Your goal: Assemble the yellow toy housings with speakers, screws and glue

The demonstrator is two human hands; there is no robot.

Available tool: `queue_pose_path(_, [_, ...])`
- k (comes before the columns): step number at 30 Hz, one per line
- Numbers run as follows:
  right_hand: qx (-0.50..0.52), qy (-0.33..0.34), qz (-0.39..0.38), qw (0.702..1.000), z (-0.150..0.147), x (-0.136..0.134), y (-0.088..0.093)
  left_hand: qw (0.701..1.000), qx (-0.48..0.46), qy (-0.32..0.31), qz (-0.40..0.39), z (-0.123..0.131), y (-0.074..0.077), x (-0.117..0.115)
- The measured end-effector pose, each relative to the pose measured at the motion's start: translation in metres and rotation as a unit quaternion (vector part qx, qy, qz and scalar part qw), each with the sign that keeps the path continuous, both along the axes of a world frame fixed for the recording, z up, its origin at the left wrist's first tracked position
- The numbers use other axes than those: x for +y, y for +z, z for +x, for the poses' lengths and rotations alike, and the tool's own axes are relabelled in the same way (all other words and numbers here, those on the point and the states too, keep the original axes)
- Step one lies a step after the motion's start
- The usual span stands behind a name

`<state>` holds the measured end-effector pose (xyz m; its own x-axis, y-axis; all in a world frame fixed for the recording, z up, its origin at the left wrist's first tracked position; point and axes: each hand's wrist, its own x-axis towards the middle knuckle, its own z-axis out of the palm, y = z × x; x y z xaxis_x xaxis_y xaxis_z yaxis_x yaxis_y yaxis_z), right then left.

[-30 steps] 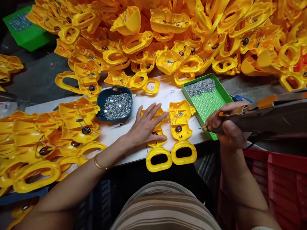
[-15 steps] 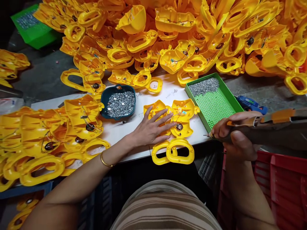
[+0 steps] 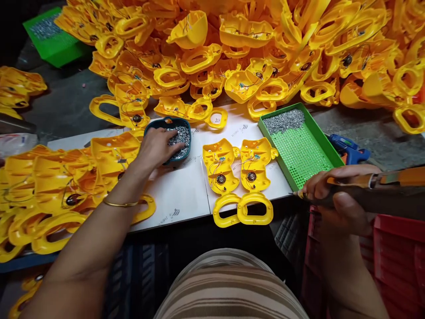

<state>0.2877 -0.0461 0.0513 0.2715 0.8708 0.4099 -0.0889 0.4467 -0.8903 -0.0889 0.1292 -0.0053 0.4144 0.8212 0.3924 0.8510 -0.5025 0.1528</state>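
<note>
My left hand (image 3: 157, 145) reaches into a dark blue bowl (image 3: 188, 146) of small silver screws (image 3: 181, 135). Its fingers are apart and touch the screws, and none shows gripped between them. An electric screwdriver (image 3: 355, 188) with a thin bit is held in my right hand (image 3: 335, 195), the bit pointing left beside the green tray's near corner. Between my hands lie two yellow plastic shell halves, a left one (image 3: 215, 153) and a right one (image 3: 265, 148), hollow side up. Each has wires, a small circuit board, a round speaker-like part and a loop handle; the handles overlap.
A green perforated tray (image 3: 299, 177) holds screws at its far end. Yellow shells (image 3: 199, 57) pile up along the back, and more shells (image 3: 49, 177) lie stacked at left. Another green container (image 3: 56, 48) stands far left. A blue tool (image 3: 350, 148) lies behind the tray; a red crate (image 3: 398, 248) is lower right.
My left hand has left the two shells and moved left into the screw bowl. My right hand still holds the screwdriver, slightly lower and further right in view.
</note>
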Motion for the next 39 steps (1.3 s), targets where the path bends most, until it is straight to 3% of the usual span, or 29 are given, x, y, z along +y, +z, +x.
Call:
queue_pose_path(6, [-0.003, -0.001, 0.002, 1.0, -0.004, -0.002, -0.004, 0.999, -0.022, -0.04, -0.013, -0.007, -0.013, 0.006])
queue_pose_path(9, [-0.002, 0.006, -0.006, 1.0, -0.005, -0.002, -0.003, 0.998, -0.056, -0.028, 0.011, -0.001, -0.004, 0.004])
queue_pose_path(12, [-0.005, 0.018, 0.004, 1.0, -0.005, -0.001, -0.002, 0.998, -0.065, 0.024, 0.001, 0.009, 0.014, -0.001])
queue_pose_path(15, [-0.004, 0.019, -0.004, 1.0, -0.007, 0.001, -0.002, 0.994, -0.104, 0.035, -0.02, 0.035, 0.034, -0.027])
queue_pose_path(18, [0.006, 0.011, -0.001, 1.0, -0.014, 0.005, -0.001, 0.982, -0.179, -0.052, -0.042, 0.075, 0.04, -0.078])
queue_pose_path(20, [0.021, 0.002, 0.009, 1.0, -0.022, 0.008, 0.003, 0.967, -0.198, -0.145, -0.072, 0.101, 0.035, -0.113])
queue_pose_path(24, [0.046, 0.011, 0.036, 0.998, -0.038, 0.008, 0.016, 0.951, -0.209, -0.209, -0.09, 0.134, 0.016, -0.156])
queue_pose_path(31, [0.068, 0.05, 0.027, 0.996, -0.058, -0.001, 0.033, 0.942, -0.254, -0.2, -0.088, 0.143, 0.002, -0.168])
queue_pose_path(39, [0.08, 0.077, 0.021, 0.994, -0.06, 0.001, 0.028, 0.929, -0.297, -0.187, -0.121, 0.146, -0.003, -0.171])
